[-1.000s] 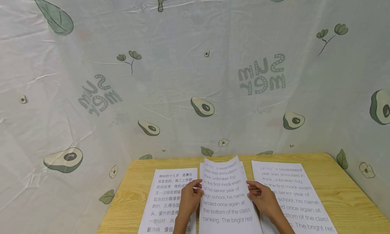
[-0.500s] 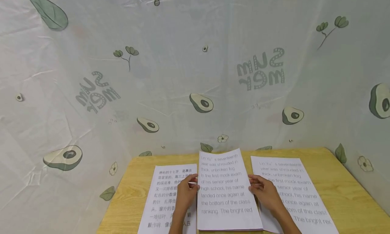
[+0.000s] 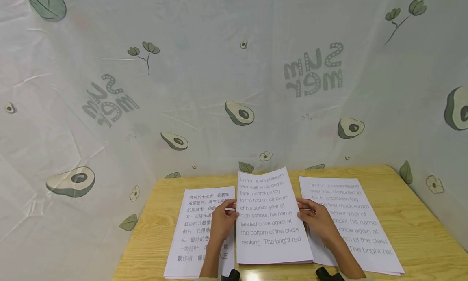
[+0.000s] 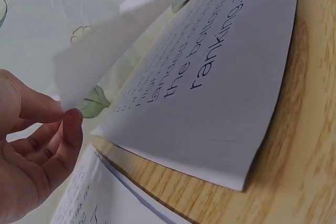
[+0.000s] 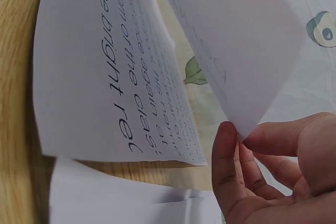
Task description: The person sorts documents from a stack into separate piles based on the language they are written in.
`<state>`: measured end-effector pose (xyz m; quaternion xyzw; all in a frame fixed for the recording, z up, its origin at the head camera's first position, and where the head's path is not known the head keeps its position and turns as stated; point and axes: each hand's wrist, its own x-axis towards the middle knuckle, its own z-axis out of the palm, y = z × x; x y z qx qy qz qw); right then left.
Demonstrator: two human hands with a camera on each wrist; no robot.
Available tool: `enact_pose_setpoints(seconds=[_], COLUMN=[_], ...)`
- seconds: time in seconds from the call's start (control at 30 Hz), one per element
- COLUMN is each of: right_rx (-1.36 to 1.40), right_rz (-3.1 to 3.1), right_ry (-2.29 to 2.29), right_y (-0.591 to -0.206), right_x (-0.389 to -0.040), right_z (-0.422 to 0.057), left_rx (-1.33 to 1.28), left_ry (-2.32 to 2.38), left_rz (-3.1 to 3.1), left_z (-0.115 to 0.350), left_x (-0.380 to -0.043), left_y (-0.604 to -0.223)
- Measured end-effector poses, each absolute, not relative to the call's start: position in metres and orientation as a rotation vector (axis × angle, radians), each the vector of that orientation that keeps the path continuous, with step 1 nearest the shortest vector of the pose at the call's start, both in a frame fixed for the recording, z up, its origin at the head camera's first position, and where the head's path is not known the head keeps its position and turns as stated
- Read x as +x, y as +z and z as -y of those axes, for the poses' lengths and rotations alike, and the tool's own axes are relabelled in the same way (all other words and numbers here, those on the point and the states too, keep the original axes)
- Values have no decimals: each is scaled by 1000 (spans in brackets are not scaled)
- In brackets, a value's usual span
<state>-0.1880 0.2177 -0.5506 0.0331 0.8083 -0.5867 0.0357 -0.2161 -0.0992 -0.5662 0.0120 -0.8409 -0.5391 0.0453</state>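
A printed white sheet (image 3: 268, 216) with English text is held between my two hands in the middle of the table. My left hand (image 3: 224, 222) pinches its left edge; the left wrist view shows thumb and index fingertip meeting on the raised paper (image 4: 105, 51). On the opposite edge, my right hand (image 3: 317, 221) does the same, and in the right wrist view the lifted sheet (image 5: 247, 40) narrows into that pinch. Below it in both wrist views lies more printed paper (image 4: 226, 119), flat on the wood. The other fingers of each hand are loosely bent.
To the left lies a stack of sheets (image 3: 183, 244) with Chinese text, partly under the left forearm. Another English-printed stack (image 3: 369, 232) sits to the right, partly behind the right forearm. The wooden table (image 3: 409, 216) backs onto a patterned curtain (image 3: 204, 86).
The held sheet's curled top edge has flattened, and the paper that peeked out behind it is now covered. The head view has tilted down, bringing the sheet's bottom edge into sight.
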Motion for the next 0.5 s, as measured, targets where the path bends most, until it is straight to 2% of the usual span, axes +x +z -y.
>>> enact_pose_setpoints(seconds=[0.5], right_rx=[98], right_rz=[-2463], right_ry=[-1803], right_y=[-548], right_x=[-189], right_z=[-231], left_rx=[31], left_ry=[-1776], left_rz=[2507], left_z=[85], left_x=[-216], left_y=[-563])
